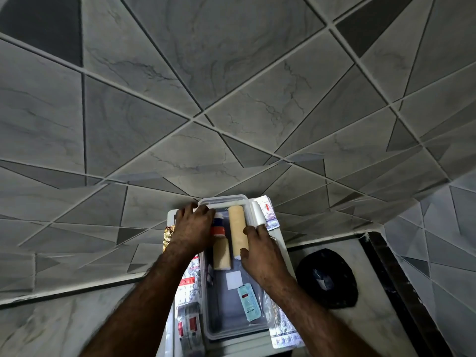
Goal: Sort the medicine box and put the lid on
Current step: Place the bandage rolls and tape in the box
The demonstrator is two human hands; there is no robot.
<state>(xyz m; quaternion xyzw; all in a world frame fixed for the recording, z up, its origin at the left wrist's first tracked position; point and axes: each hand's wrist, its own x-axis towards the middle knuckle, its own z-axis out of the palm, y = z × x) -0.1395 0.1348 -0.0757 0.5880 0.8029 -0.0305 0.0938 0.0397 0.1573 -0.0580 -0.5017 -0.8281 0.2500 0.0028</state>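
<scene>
A clear plastic medicine box [233, 328] sits on a pale tabletop [342, 328] against a grey tiled wall [231, 86], with its long side running away from the person. Inside it, at the far end, lie a long tan bandage roll [238, 228] and a shorter tan roll [221, 255] side by side, with a white, blue and orange tube [219, 226] just left of the long roll. Nearer the person, on the box floor, lie a small white square [233, 279] and a pale teal sachet [248, 301].

The left hand [193, 228] rests palm down over the far left rim of the box, fingers spread and lying over the tube; it is not closed around anything that can be seen. The right hand [260, 251] sits at the right side of the box, thumb and fingers touching the near end of the long tan roll, loosely curled (whether it truly grips the roll cannot be told).

Blister strips and packets [189, 287] lie outside the box along its left side, and more foil strips [282, 331] lie along its right. A white tube [257, 212] lies just outside the far right rim. A white lid-like sheet [280, 243] lies under the box. A dark round object [327, 279] rests on the tabletop to the right, apart from the box.
</scene>
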